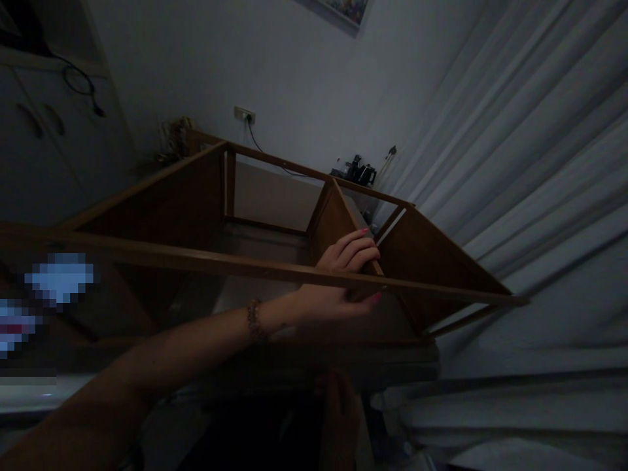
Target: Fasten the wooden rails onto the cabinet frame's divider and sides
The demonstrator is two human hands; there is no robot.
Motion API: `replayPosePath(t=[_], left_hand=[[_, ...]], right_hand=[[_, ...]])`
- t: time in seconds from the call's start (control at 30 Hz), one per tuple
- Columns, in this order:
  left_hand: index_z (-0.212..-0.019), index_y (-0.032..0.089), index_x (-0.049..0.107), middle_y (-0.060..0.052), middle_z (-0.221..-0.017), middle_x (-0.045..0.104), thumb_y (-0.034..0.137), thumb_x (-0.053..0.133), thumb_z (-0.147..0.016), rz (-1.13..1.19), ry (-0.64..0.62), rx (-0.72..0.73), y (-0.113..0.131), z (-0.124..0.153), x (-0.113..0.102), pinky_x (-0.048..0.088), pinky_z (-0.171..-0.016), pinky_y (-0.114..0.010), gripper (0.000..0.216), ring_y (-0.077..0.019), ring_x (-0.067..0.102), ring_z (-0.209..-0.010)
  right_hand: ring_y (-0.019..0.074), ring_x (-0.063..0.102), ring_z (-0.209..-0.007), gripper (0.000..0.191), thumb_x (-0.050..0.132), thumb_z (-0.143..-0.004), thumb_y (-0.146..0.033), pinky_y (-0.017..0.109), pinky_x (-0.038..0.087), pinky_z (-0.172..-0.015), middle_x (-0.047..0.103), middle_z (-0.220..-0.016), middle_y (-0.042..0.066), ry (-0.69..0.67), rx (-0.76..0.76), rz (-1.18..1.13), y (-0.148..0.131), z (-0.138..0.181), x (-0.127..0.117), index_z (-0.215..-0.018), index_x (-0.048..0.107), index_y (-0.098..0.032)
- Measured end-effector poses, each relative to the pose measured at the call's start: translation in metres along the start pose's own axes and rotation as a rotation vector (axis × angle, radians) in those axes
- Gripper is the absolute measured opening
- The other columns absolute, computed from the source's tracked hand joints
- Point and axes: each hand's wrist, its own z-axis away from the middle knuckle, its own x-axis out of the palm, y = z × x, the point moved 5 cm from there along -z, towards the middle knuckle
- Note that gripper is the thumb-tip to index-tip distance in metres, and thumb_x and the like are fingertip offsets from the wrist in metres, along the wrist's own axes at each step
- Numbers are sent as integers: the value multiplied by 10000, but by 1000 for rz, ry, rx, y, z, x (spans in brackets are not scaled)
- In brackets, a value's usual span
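My left hand (349,261) reaches in from the lower left, with a beaded bracelet on the wrist. Its fingers are wrapped over the top edge of the upright middle divider (328,226) of a brown wooden shelf frame (206,260), and the thumb sits below the front rail. The frame appears tilted in the view and its compartments hold nothing. My right hand (339,413) shows only as a dim shape low in the picture, under the frame's front edge. Its fingers are lost in the dark.
A pale curtain (530,183) hangs to the right of the frame. Behind it is a white wall with a socket and black cable (245,116), and small dark objects (358,171) at the far corner. White cupboards (44,131) stand at left.
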Motion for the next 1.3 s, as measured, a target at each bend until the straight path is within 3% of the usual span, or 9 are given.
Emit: replayPosePath(t=[0.1,0.17,0.37,0.47,0.6,0.7,0.9,1.3], left_hand=[[-1277,201,380,-137,-1339,477,401,608,-813,-5,-10,-2,-1,0,1,332,-1127,-514,554,-308,302,-1390],[-1275,199,379,-141,-1338,476,398,606,-816,-8,-15,-4,-1,0,1,327,-1130,-519,549,-310,301,-1392],[-1278,212,374,-135,-1336,474,395,597,-820,-13,-26,-16,0,0,1,337,-1113,-538,541,-318,307,-1389],[-1288,218,368,-134,-1344,469,399,594,-822,-7,-25,-15,-1,0,1,330,-1113,-540,549,-319,299,-1395],[-1287,205,370,-144,-1344,466,402,599,-821,-9,-19,-1,-1,0,1,332,-1117,-525,555,-316,304,-1391],[-1291,208,362,-140,-1342,466,401,596,-824,-12,-20,3,-1,0,1,332,-1123,-523,556,-309,302,-1392],[-1287,204,370,-140,-1348,467,413,597,-826,-16,-21,-11,-1,1,2,328,-1126,-520,555,-310,292,-1397],[-1292,224,358,-136,-1327,472,406,606,-814,-10,-6,2,-1,1,1,341,-1105,-543,569,-323,315,-1381]], right_hand=[[205,725,-765,407,582,-811,-578,263,566,-672,763,-857,58,-27,-47,58,3,1,1,-860,710,-195],[196,727,-823,363,522,-883,-517,263,566,-724,765,-918,54,-66,-156,162,3,1,1,-913,723,-216],[176,719,-875,375,376,-985,-398,269,568,-771,754,-980,64,-136,-702,481,-7,-1,-4,-1046,721,-265],[169,711,-821,403,322,-1005,-367,261,569,-719,747,-948,72,-109,-774,574,-10,-2,-7,-1081,703,-262],[172,699,-751,428,288,-1012,-365,259,560,-672,742,-858,53,-189,-816,613,-11,0,-3,-1036,703,-264],[161,693,-755,387,339,-1002,-361,237,550,-692,734,-831,35,-262,-749,539,-14,0,-1,-943,709,-265],[149,699,-823,327,430,-961,-426,197,532,-742,736,-871,18,-341,-413,319,-22,-1,-2,-909,703,-253],[184,669,-678,395,574,-809,-591,237,531,-635,708,-721,16,-204,-60,125,-3,-7,1,-777,683,-212]])
